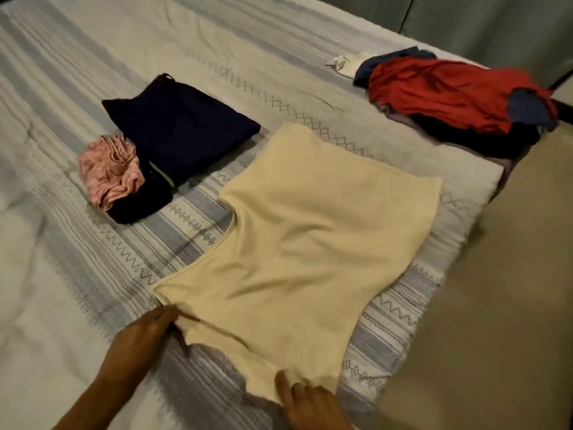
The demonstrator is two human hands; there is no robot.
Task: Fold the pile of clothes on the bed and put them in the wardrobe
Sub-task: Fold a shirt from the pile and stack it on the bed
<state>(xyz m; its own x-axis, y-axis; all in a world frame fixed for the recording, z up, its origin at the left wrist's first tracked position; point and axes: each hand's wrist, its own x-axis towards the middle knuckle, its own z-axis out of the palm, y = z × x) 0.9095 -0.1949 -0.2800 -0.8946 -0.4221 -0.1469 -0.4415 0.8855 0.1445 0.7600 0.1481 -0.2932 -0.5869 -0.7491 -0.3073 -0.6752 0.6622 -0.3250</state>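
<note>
A cream garment (316, 237) lies spread flat on the striped bedspread (77, 243) near the bed's right edge. My left hand (145, 336) holds its near left corner, fingers under the hem. My right hand (307, 401) pinches the near bottom edge, thumb on top of the cloth. A folded navy garment (179, 125) lies to the back left. Beside it sit a bunched pink piece (108, 172) and a small dark folded item (142, 200). An unfolded pile of red, blue and dark clothes (459, 97) lies at the far right of the bed.
A small white piece of cloth (347, 63) lies next to the unfolded pile. The floor (496, 305) runs along the bed's right side. A grey-green wall or curtain (465, 23) stands behind the bed.
</note>
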